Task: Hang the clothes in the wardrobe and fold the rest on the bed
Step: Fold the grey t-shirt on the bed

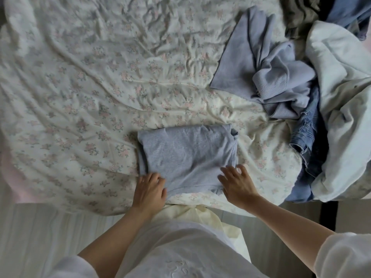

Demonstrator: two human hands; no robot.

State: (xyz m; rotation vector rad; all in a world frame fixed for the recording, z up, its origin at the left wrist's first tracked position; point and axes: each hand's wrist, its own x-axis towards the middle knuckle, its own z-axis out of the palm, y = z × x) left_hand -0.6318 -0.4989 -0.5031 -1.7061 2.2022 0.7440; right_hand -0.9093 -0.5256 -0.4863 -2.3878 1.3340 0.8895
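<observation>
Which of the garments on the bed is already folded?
The grey T-shirt at the near edge, a neat rectangle under both hands. The lavender sweater, jeans and white garment lie crumpled at the right.

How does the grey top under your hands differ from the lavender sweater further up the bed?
The grey top is folded into a neat flat rectangle; the lavender sweater lies crumpled and unfolded. The grey top sits alone at the near edge with the left hand and right hand on it; the sweater is untouched, against the pile of clothes. Both lie on the floral sheet.
</observation>
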